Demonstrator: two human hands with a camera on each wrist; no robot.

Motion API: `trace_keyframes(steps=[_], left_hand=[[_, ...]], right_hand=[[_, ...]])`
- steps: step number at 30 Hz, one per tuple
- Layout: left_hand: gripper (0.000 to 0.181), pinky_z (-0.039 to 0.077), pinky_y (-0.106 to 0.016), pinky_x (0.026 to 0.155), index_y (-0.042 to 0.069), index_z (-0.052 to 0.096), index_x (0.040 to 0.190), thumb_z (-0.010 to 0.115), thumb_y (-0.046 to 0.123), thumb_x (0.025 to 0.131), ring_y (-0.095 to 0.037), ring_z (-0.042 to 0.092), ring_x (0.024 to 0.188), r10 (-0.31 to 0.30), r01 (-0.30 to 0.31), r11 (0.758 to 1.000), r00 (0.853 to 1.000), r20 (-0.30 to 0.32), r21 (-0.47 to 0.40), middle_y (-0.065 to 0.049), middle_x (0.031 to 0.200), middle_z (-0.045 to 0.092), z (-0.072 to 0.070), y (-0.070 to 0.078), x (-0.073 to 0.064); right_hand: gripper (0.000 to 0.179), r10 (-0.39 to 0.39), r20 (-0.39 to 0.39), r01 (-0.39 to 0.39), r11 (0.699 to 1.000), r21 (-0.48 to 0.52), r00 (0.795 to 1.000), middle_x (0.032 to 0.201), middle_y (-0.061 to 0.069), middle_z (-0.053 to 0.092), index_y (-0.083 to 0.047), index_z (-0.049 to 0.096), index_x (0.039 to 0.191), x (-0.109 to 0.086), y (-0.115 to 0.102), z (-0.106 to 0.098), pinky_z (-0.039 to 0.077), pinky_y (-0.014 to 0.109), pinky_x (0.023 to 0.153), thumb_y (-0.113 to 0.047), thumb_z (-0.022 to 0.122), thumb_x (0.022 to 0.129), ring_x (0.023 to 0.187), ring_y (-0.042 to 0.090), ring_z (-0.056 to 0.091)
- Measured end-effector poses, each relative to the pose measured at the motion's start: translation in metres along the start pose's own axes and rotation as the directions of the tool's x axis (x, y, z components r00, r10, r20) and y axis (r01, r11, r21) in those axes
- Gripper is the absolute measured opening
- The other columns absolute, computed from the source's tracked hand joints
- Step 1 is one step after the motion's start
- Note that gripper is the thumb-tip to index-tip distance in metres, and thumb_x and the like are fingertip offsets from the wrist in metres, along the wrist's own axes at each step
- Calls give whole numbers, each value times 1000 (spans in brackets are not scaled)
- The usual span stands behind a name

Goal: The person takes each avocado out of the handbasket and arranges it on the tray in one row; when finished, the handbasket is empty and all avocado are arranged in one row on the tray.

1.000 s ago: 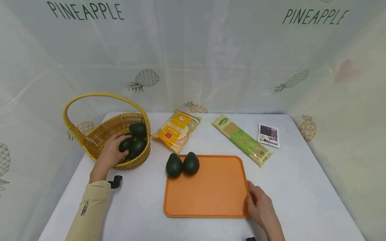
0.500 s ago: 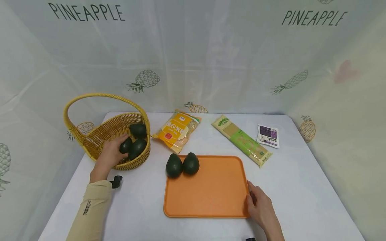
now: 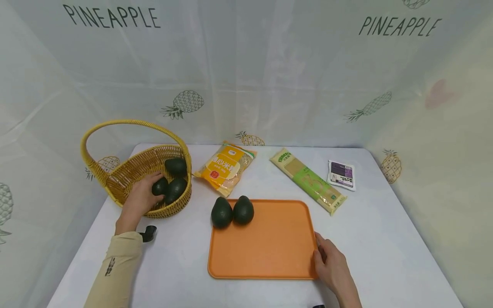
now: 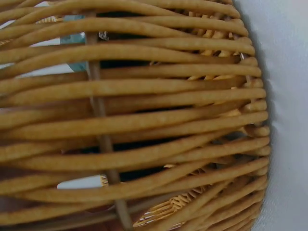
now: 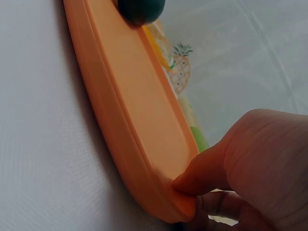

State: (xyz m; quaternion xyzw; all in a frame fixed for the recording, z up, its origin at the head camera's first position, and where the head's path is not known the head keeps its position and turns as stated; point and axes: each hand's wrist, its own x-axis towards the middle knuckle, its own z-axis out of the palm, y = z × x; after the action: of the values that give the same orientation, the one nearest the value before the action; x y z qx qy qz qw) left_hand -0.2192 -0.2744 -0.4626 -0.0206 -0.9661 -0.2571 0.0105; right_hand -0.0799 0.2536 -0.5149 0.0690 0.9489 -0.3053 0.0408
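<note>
My left hand point(image 3: 140, 196) reaches into a yellow wicker basket point(image 3: 129, 169) and grips a dark green avocado point(image 3: 159, 187) between thumb and fingers. Two more avocados lie beside it, one behind point(image 3: 176, 167) and one to the right point(image 3: 176, 191). In the left wrist view the basket's woven wall point(image 4: 144, 125) hides that hand and most of the fruit. My right hand point(image 3: 333, 267) pinches the right edge of an orange tray point(image 3: 265, 252), its thumb point(image 5: 202, 173) over the rim. At the tray's far left corner sit two avocados, side by side point(image 3: 221, 213).
Behind the tray lies a yellow bag of grain point(image 3: 227, 168). A long green-and-beige packet point(image 3: 308, 180) slants across the back right, next to a small white-and-purple sachet point(image 3: 341, 174). The basket's tall handle point(image 3: 132, 122) arches over its opening. A pineapple-print curtain point(image 3: 246, 64) hangs behind.
The left fingers have drawn in a little around the avocado in the basket, which has shifted slightly left. The right hand and the tray stay in place.
</note>
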Motion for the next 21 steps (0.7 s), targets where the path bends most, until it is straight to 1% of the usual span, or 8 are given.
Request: trace_keyframes(steps=[5, 9, 12, 16, 21], left_hand=[[73, 42, -73, 115, -9, 53, 151, 85, -1, 85, -60, 43, 145, 2, -3, 1000, 998, -61, -11, -34, 161, 44, 1, 0, -1], [75, 43, -73, 114, -9, 51, 152, 85, -2, 86, -61, 44, 143, -5, 4, 1000, 996, -88, -13, -34, 162, 42, 1, 0, -2], [75, 44, -72, 113, -10, 51, 152, 85, -2, 85, -61, 46, 142, 0, -1, 1000, 994, -112, -9, -34, 162, 42, -1, 1, -2], [76, 45, -72, 113, -10, 51, 152, 86, -2, 85, -61, 47, 141, 9, -9, 1000, 991, -133, 2, -34, 161, 43, -5, 6, -6], [77, 44, -73, 112, -7, 51, 153, 86, 0, 85, -60, 48, 140, 29, -29, 1000, 984, -175, 4, -32, 162, 44, -12, 16, -15]], right_hand=[[54, -4, -1, 4, 1000, -3, 1000, 86, 3, 54, 4, 55, 153, 0, -1, -1, 36, 24, 62, -1, 60, 99, 75, 14, 46], [53, -6, -3, 6, 1000, -6, 1000, 85, 3, 54, 3, 56, 152, 0, -2, -1, 36, 24, 62, -1, 60, 99, 75, 14, 46], [53, -19, -12, 19, 1000, -8, 1000, 85, 3, 53, 4, 56, 151, 0, -1, 0, 35, 24, 62, -1, 61, 99, 74, 13, 45], [52, -39, -22, 39, 999, -14, 999, 84, 2, 53, 5, 57, 150, 0, 0, 0, 35, 24, 62, -1, 61, 98, 73, 12, 44], [53, -15, -12, 15, 1000, -17, 1000, 85, 3, 53, 3, 56, 152, 0, 1, 0, 35, 25, 63, -2, 60, 99, 74, 14, 45]])
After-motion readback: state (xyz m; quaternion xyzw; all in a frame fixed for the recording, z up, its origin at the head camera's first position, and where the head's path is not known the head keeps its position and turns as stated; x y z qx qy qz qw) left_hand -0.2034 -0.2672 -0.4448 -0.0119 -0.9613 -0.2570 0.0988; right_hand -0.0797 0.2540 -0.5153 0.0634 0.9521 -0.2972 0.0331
